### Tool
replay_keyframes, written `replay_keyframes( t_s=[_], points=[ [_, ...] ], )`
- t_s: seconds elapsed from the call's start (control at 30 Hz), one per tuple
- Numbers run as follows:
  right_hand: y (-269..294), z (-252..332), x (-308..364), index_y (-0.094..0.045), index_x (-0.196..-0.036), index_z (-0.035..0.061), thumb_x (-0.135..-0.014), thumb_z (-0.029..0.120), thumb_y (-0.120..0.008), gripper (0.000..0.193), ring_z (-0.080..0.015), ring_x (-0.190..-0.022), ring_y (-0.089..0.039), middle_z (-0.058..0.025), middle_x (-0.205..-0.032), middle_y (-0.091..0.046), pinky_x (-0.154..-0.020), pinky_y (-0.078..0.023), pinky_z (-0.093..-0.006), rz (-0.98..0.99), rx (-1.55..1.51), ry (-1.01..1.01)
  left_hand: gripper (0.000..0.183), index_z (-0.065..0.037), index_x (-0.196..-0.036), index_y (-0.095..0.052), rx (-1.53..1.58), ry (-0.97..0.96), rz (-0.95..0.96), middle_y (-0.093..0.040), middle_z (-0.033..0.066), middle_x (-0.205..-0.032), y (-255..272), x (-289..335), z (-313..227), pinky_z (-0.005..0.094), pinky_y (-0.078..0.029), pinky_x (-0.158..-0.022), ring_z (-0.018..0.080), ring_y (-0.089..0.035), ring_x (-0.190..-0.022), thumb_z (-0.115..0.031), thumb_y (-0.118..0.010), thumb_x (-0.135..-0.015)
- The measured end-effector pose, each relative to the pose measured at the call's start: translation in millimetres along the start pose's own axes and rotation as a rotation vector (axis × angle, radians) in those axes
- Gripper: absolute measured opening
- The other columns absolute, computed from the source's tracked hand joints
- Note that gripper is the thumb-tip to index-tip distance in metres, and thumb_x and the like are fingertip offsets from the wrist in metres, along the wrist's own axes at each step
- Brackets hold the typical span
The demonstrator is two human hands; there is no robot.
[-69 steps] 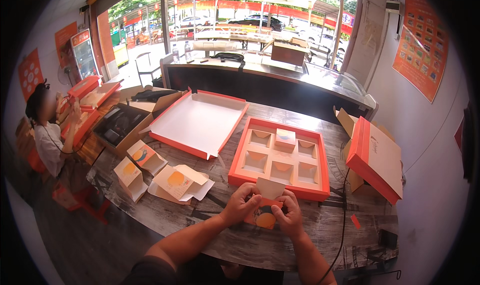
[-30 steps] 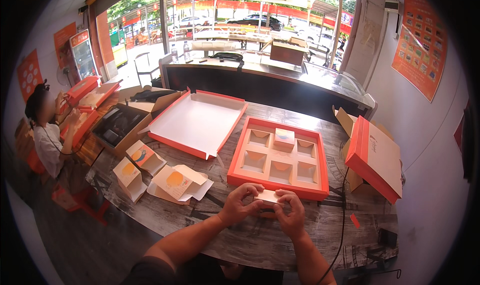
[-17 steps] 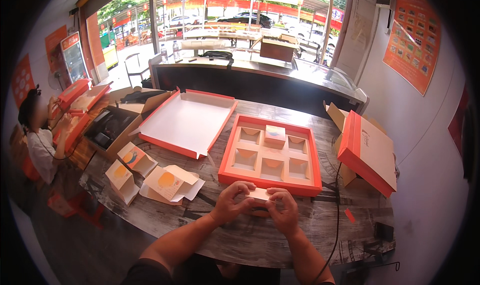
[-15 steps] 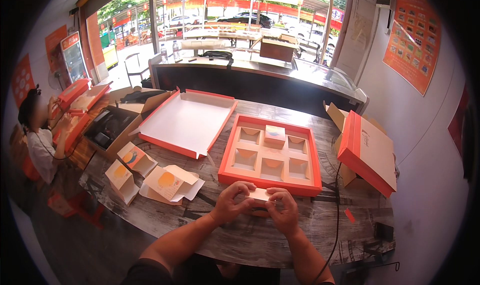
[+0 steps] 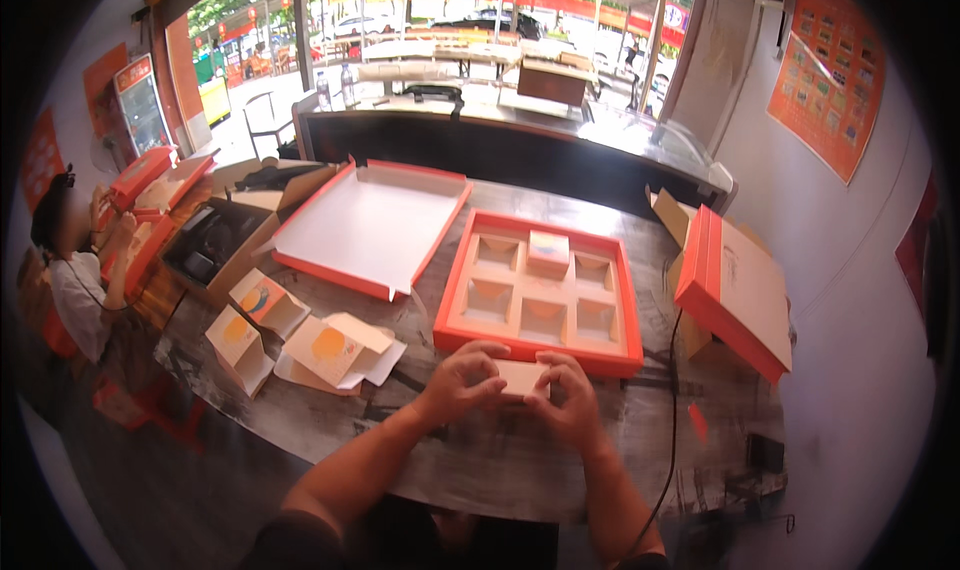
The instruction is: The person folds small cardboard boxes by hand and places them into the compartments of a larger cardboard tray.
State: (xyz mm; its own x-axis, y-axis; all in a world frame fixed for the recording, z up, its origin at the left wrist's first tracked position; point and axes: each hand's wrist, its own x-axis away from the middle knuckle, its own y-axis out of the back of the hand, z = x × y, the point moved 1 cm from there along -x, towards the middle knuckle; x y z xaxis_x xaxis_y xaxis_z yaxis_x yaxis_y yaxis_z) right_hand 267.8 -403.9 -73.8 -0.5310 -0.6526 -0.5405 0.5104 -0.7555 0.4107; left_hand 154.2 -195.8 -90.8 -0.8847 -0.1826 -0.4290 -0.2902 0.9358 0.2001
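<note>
Both my hands grip a small cream cardboard box (image 5: 522, 378) from its two ends, just in front of the gift box. My left hand (image 5: 462, 382) has its fingers closed on the left end; my right hand (image 5: 566, 400) pinches the right end. Beyond them lies an open red gift box (image 5: 455, 338) with a cream insert of square compartments. One small printed box (image 5: 548, 250) sits in the far middle compartment. To the left of my hands are several unfolded small cartons: a flattened one (image 5: 328, 352), a folded one (image 5: 240, 348) and another printed one (image 5: 268, 302).
A large red-edged lid (image 5: 370, 225) lies white side up at the back left. Beside it stands an open brown carton (image 5: 235, 245) with dark contents. At right, a red and beige box (image 5: 735, 290) leans tilted. A black cable (image 5: 672, 410) crosses the table. A person (image 5: 85, 270) works at far left.
The view has tilted slightly, so the table things sit higher in the picture. My hands still hold the small box, whose top face now shows more fully.
</note>
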Motion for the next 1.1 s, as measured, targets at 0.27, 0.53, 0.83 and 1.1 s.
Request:
replay_keyframes(
  t_s=[0.27, 0.53, 0.83, 1.1],
  points=[
    [1, -8, 6, -0.057, -0.135, 0.002, -0.079, 0.005, -0.084, 0.062, -0.0279, -0.12, -0.066, -0.0163, -0.127, -0.065, -0.101, -0.054, -0.0372, 0.125, -0.069, -0.178, 0.029, -0.004, -0.116, -0.058, 0.313, 0.179, 0.053, -0.061, 0.0118, -0.131, -2, 3, 14, 0.0353, -0.051, -0.105, 0.018, -0.061, -0.122, -0.008, -0.076, -0.094],
    [6, 5, -3, -0.061, -0.131, 0.0046, -0.08, 0.0, -0.078, 0.053, -0.0372, -0.123, -0.061, -0.0194, -0.136, -0.06, -0.103, -0.053, -0.0421, 0.061, 0.176, 0.198, 0.076, -0.005, -0.148, -0.045, 0.137, 0.096, -0.006, -0.058, 0.0151, -0.138, 6, 4, 21, 0.0405, -0.046, -0.112, 0.0254, -0.058, -0.132, -0.031, -0.085, -0.088],
    [3, 13, -4, -0.057, -0.134, 0.002, -0.079, -0.003, -0.078, 0.059, -0.0441, -0.134, -0.054, -0.0259, -0.145, -0.052, -0.108, -0.05, -0.0476, -0.015, 0.214, 0.252, 0.086, -0.006, -0.154, -0.039, 0.294, 0.208, 0.137, -0.051, 0.0114, -0.145, 8, 2, 1, 0.0409, -0.04, -0.116, 0.023, -0.052, -0.135, -0.032, -0.086, -0.087],
    [1, 12, -3, -0.047, -0.146, -0.0037, -0.08, 0.004, -0.082, 0.076, -0.0417, -0.134, -0.055, -0.0262, -0.147, -0.05, -0.106, -0.051, -0.046, -0.044, 0.168, 0.179, 0.08, -0.004, -0.147, -0.046, 0.271, 0.027, 0.056, -0.06, 0.0107, -0.136, 4, 3, 10, 0.0396, -0.049, -0.107, 0.0211, -0.06, -0.126, -0.044, -0.083, -0.089]
  ],
)
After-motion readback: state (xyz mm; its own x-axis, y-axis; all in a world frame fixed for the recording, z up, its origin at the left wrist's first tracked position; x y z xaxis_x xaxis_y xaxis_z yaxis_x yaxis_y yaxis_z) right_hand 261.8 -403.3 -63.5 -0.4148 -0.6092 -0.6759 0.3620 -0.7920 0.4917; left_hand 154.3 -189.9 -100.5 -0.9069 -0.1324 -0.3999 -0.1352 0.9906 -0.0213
